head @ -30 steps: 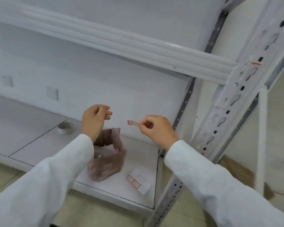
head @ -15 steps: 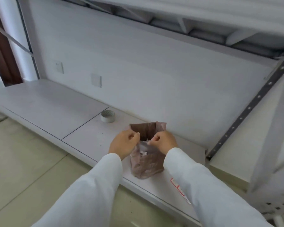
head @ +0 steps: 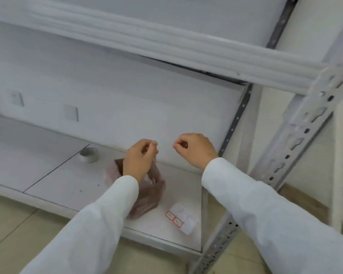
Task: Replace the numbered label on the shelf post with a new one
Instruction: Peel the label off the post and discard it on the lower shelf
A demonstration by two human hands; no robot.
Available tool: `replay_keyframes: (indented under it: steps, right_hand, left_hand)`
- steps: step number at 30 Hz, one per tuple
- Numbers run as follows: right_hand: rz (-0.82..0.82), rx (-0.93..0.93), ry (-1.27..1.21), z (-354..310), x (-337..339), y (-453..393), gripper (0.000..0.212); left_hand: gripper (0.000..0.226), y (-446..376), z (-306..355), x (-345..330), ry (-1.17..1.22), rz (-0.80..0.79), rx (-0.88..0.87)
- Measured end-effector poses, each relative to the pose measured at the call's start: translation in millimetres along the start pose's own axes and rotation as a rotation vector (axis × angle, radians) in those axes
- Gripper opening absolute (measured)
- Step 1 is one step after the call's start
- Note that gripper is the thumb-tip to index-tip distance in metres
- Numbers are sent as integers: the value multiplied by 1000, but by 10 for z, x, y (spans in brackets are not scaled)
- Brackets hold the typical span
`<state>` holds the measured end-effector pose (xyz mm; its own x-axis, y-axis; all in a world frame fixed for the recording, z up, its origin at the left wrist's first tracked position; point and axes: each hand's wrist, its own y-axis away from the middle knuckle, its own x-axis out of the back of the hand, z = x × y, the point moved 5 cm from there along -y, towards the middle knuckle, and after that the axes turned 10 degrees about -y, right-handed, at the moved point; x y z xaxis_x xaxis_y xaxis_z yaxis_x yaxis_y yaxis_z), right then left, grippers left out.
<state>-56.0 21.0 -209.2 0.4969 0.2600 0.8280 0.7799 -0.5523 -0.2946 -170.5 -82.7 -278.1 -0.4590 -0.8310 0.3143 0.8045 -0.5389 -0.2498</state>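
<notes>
Left hand (head: 139,159), right hand (head: 194,149): fingers pinched, contents indiscernible, raised over brown bag (head: 147,198); label sheet (head: 183,217) within reach on shelf (head: 67,180).

red-bordered label sheet (head: 181,218) flat on shelf, near perforated post (head: 297,139)

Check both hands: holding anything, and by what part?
Cannot tell. Left hand and right hand both pinch fingertips shut above the brown bag, but no label shows in either grip.
</notes>
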Motion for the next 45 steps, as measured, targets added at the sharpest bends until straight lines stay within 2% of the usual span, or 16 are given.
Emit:
replay_keyframes:
  steps: [3, 6, 9, 11, 15, 18, 29, 38, 41, 45]
  right_hand:
    - [227, 133, -142, -178, 756, 409, 15]
    - [571, 307, -275, -198, 1536, 937, 12]
    - [851, 320, -361, 4, 2184, 1296, 9]
    - [958, 289, -366, 127, 2488, 1392, 14]
    - [1005, 215, -282, 270, 2721, 1330, 18]
    - [1006, 230, -149, 265, 2726, 1242, 24]
    - [1070, 252, -53, 305, 2581, 1176, 19]
    - [1136, 124, -319, 268, 2560, 1078, 6]
    - [1117, 79, -342, 230, 2580, 1050, 7]
    - [1179, 45, -398, 255, 2640, 1081, 3]
  left_hand:
    - [16, 309, 882, -192, 149, 0, -234]
    - [13, 612, 1749, -250, 224, 34, -526]
    - [9, 805, 2443, -310, 207, 82, -737]
    - [12, 829, 2786, -431, 97, 100, -816]
    - [42, 743, 3168, -767, -272, 129, -893]
    - [48, 683, 3198, -917, -460, 162, -911]
    - [48, 634, 3173, -904, -430, 216, -943]
    - [48, 655, 3182, -885, -412, 189, -926]
    - [46, 652, 3179, -884, -424, 179, -928]
    - [43, 649, 3175, -877, -429, 180, -931]
